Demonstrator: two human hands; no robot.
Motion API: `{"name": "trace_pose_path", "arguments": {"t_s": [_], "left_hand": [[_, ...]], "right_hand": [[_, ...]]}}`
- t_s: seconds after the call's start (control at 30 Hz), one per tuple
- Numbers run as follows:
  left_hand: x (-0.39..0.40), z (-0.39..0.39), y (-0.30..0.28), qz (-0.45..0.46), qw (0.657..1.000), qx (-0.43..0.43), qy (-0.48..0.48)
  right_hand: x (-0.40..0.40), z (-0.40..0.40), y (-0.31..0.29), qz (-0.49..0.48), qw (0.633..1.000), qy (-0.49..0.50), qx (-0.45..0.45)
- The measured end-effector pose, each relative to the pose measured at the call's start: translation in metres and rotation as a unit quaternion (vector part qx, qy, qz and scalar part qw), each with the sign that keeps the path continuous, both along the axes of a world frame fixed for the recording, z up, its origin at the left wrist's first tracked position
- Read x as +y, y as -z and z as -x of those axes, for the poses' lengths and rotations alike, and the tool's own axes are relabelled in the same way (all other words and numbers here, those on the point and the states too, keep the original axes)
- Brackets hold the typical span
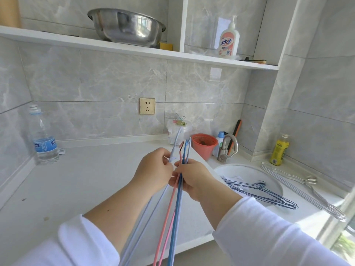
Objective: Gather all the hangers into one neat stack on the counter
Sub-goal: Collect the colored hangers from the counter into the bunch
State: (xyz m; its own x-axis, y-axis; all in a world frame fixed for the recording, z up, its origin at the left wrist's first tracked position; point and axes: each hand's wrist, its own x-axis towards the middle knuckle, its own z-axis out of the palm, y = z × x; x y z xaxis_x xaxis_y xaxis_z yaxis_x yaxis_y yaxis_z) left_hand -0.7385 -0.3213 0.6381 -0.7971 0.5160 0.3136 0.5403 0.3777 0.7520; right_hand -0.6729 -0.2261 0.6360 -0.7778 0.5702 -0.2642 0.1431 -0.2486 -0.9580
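Above the white counter point(86, 181), my left hand point(153, 169) grips the neck of a pale lavender hanger point(143, 225). Its hook points up and away from me. Right beside it, my right hand point(194, 179) holds a pink hanger point(169, 214) and a blue hanger point(177, 212) together near their hooks. All three hang edge-on toward me, their lower parts running out of the frame. A bunch of dark blue wire hangers point(265, 192) lies across the sink basin point(247, 174). Silver wire hangers point(307, 191) rest on the counter to the right of the sink.
A water bottle point(43, 139) stands at the back left corner. Behind my hands are a red cup point(204, 145), a clipped plastic bag point(177, 131), a tap point(228, 148) and a yellow bottle point(279, 150). Overhead, a shelf carries a steel bowl point(126, 25) and a pump bottle point(229, 40).
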Motion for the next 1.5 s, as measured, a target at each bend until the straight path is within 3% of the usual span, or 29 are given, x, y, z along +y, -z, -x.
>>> {"name": "trace_pose_path", "arguments": {"t_s": [0.1,0.4,0.67,0.8,1.07,1.3,1.43,1.5], "left_hand": [[-0.006,0.006,-0.004,-0.005,1.000,0.014,-0.010],[-0.008,0.004,0.011,0.042,0.991,-0.114,0.062],[-0.009,0.001,0.007,-0.073,0.934,-0.326,0.127],[-0.010,-0.001,0.007,-0.106,0.902,-0.387,0.157],[-0.003,-0.009,0.017,-0.068,0.893,-0.386,0.221],[0.018,-0.034,0.011,-0.136,0.891,-0.393,0.180],[0.043,-0.056,0.001,-0.210,0.874,-0.414,0.145],[0.060,-0.066,-0.004,-0.224,0.881,-0.397,0.125]], "right_hand": [[-0.001,0.001,0.000,0.013,1.000,0.018,0.011],[-0.018,0.004,-0.014,0.006,1.000,0.004,0.015],[-0.025,0.001,-0.013,-0.162,0.984,0.007,-0.077],[-0.030,-0.005,-0.011,-0.177,0.977,-0.002,-0.115],[-0.036,-0.014,-0.002,-0.178,0.977,0.001,-0.117],[-0.015,-0.037,-0.008,-0.233,0.965,-0.027,-0.115],[0.011,-0.054,-0.016,-0.272,0.957,-0.061,-0.077],[0.031,-0.065,-0.017,-0.282,0.955,-0.082,-0.049]]}}
